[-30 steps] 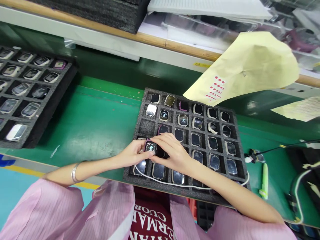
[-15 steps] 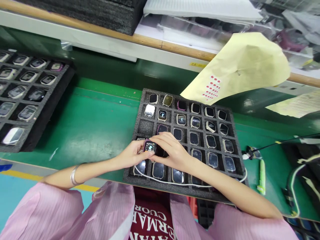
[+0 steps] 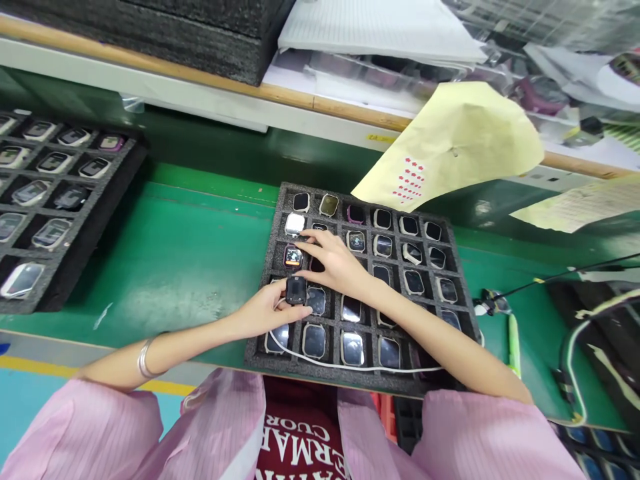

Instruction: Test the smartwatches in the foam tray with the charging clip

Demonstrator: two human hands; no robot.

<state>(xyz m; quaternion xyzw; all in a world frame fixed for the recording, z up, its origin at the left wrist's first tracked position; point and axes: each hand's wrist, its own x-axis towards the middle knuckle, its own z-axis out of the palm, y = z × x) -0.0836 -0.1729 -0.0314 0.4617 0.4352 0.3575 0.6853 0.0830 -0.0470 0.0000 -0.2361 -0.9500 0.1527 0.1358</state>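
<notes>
My left hand point(image 3: 263, 312) grips a small square black charging dock point(image 3: 296, 291) from which a white cable point(image 3: 345, 367) runs along the tray's near side. A purple-cased smartwatch point(image 3: 293, 257) with a lit screen sits in a left-hand compartment of the black foam tray point(image 3: 273, 250). Over the tray is my right hand point(image 3: 340, 267), its fingers and thumb spread beside that watch, holding nothing that I can see. Strapless square watches fill other compartments, among them a silver one point(image 3: 295, 224) just above the lit watch. My right hand hides part of several compartments.
Another foam tray of watches point(image 3: 75, 233) stands at the left on the green bench point(image 3: 165, 267). Yellow paper point(image 3: 450, 147) hangs from the shelf edge over the tray's back. A bright green stick point(image 3: 514, 343) and cables point(image 3: 575, 353) lie at the right.
The purple watch has gone from between my hands into the compartment that was vacant. My right hand has moved up and let go of it. The dock stays in my left hand.
</notes>
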